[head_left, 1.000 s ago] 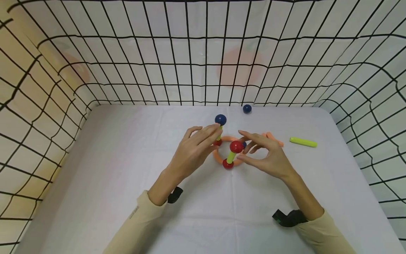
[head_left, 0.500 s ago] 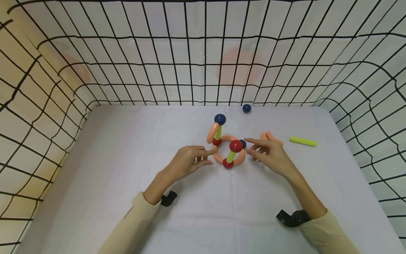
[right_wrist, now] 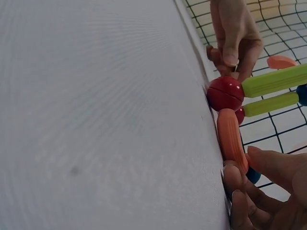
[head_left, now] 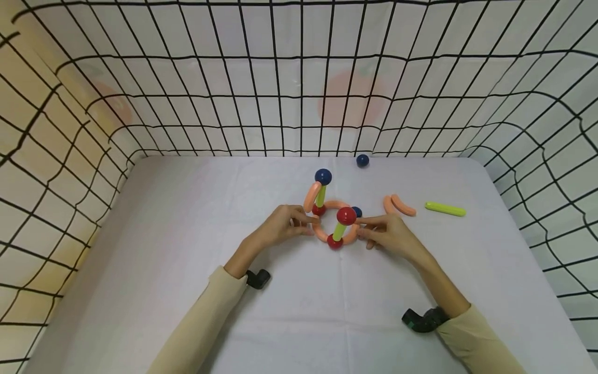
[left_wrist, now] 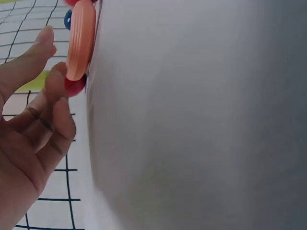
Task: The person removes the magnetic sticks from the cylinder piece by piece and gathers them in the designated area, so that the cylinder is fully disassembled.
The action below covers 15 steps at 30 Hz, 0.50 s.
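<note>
A ring of orange curved rods and balls lies on the white table; its front red ball (head_left: 335, 241) and rear red ball (head_left: 318, 209) bear upright green rods. Another red ball (head_left: 346, 215) tops the front rod and a blue ball (head_left: 323, 176) the rear one, where a further orange curved rod (head_left: 312, 196) hangs. My left hand (head_left: 283, 225) is at the ring's left side, fingertips by the left orange curved rod (left_wrist: 81, 43), thumb apart from it. My right hand (head_left: 389, 235) pinches the right orange curved rod (right_wrist: 231, 136) near a blue ball (right_wrist: 253, 175).
Two loose orange curved rods (head_left: 404, 205) lie right of the ring, with a straight green rod (head_left: 445, 209) farther right. A loose blue ball (head_left: 362, 160) sits at the table's back edge. Black wire mesh (head_left: 299, 95) rises behind and along both sides.
My left hand has drawn back from the rear upright, uncovering the hanging orange rod, and come to the ring's left side. My right hand has moved in and taken hold of the right orange rod.
</note>
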{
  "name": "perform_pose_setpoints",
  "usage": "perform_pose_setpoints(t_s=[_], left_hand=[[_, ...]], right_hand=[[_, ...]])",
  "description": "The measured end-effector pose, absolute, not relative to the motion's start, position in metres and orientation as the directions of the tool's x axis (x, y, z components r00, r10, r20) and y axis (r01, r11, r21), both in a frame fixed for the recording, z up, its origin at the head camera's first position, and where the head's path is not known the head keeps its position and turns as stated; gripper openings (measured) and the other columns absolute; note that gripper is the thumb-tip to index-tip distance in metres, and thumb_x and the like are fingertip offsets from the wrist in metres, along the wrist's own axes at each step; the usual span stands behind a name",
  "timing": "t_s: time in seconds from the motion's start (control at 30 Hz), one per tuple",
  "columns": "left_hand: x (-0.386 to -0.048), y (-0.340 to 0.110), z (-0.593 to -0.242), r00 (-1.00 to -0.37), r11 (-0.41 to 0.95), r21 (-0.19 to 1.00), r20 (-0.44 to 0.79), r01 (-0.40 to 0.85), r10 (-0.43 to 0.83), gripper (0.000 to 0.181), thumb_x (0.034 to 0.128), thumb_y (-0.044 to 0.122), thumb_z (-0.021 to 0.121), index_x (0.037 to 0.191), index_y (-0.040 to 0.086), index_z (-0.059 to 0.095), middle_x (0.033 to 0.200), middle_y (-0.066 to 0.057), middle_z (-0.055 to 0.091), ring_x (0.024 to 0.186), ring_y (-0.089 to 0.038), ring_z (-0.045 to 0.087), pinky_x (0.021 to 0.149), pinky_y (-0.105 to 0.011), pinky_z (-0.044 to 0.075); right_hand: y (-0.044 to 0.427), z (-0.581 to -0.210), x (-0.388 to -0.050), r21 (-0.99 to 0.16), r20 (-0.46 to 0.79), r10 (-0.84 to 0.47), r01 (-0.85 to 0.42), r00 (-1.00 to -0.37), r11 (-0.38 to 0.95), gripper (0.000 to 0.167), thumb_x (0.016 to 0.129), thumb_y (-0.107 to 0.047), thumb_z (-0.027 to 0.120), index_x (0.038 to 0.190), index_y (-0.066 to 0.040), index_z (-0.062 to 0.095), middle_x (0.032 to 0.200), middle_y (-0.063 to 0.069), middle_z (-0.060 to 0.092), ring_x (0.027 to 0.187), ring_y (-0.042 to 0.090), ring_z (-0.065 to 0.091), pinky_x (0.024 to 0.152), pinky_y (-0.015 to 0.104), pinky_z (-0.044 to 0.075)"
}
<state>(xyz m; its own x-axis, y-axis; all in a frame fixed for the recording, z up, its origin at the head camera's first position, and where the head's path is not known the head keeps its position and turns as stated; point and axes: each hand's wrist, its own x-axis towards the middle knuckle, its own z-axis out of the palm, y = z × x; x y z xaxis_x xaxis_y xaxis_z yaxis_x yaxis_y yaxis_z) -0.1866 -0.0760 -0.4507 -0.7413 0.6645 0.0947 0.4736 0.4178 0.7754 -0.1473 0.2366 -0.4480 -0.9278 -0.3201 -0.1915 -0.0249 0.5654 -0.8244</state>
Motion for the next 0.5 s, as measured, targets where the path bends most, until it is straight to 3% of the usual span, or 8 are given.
perform_pose_setpoints(t_s=[0.13, 0.27, 0.5], left_hand=[[-0.193, -0.073, -0.451, -0.718, 0.399, 0.795, 0.064, 0.457, 0.693, 0.025, 0.0895, 0.005, 0.079, 0.114, 0.002, 0.079, 0.111, -0.012, 0.079, 0.095, -0.019, 0.068, 0.075, -0.018, 0.051], [-0.199, -0.069, -0.453, -0.703, 0.408, 0.793, 0.037, 0.453, 0.71, 0.024, 0.0879, 0.006, 0.081, 0.112, 0.003, 0.08, 0.113, -0.01, 0.08, 0.112, -0.023, 0.072, 0.089, -0.02, 0.055], [-0.205, -0.063, -0.454, -0.715, 0.43, 0.818, -0.032, 0.383, 0.698, 0.022, 0.0874, 0.008, 0.082, 0.109, 0.002, 0.081, 0.107, -0.01, 0.081, 0.11, -0.021, 0.071, 0.095, -0.024, 0.058]], right_hand=[[0.235, -0.45, -0.147, -0.828, -0.196, -0.314, -0.015, -0.929, 0.56, 0.042, 0.098, -0.02, 0.073, 0.134, 0.001, 0.068, 0.091, 0.015, 0.078, 0.065, 0.018, 0.068, 0.059, 0.022, 0.055], [0.233, -0.451, -0.147, -0.83, -0.189, -0.31, -0.016, -0.932, 0.557, 0.04, 0.098, -0.023, 0.074, 0.131, 0.0, 0.07, 0.094, 0.015, 0.078, 0.066, 0.018, 0.068, 0.059, 0.022, 0.055], [0.229, -0.454, -0.147, -0.825, -0.163, -0.28, -0.025, -0.946, 0.565, 0.033, 0.095, -0.022, 0.077, 0.122, -0.003, 0.076, 0.108, 0.017, 0.078, 0.064, 0.017, 0.068, 0.057, 0.022, 0.053]])
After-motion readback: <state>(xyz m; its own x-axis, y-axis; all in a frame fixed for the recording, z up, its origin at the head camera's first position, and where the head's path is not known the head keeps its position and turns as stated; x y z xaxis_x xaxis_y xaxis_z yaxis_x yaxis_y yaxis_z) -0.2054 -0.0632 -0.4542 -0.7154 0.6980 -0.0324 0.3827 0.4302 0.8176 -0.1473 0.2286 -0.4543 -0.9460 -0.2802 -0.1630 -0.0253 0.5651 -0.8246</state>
